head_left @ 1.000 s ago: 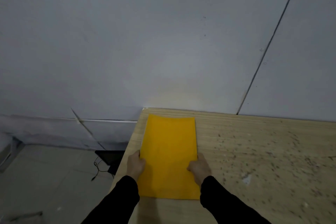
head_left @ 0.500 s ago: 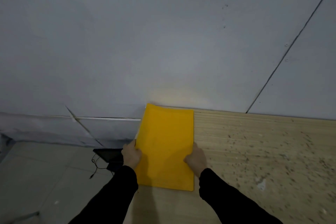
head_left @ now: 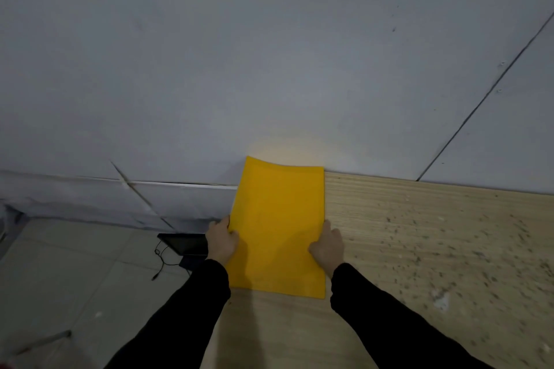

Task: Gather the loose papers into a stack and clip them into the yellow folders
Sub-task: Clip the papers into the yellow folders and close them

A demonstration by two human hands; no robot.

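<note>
We hold the yellow folder (head_left: 277,228) at the far-left corner of the wooden surface (head_left: 434,243), its far end curling up against the grey wall (head_left: 269,54). Our left hand (head_left: 222,240) grasps its left long edge, fingers (head_left: 222,222) curled round it. Our right hand (head_left: 328,244) clasps the right long edge, fingers bent against it.

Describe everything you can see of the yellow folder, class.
The yellow folder is a plain, matte, card-like rectangle, closed, lying lengthwise at the left edge of the wooden table, its far end curling up against the grey wall. The left hand grips its left edge, the right hand its right edge.
</note>
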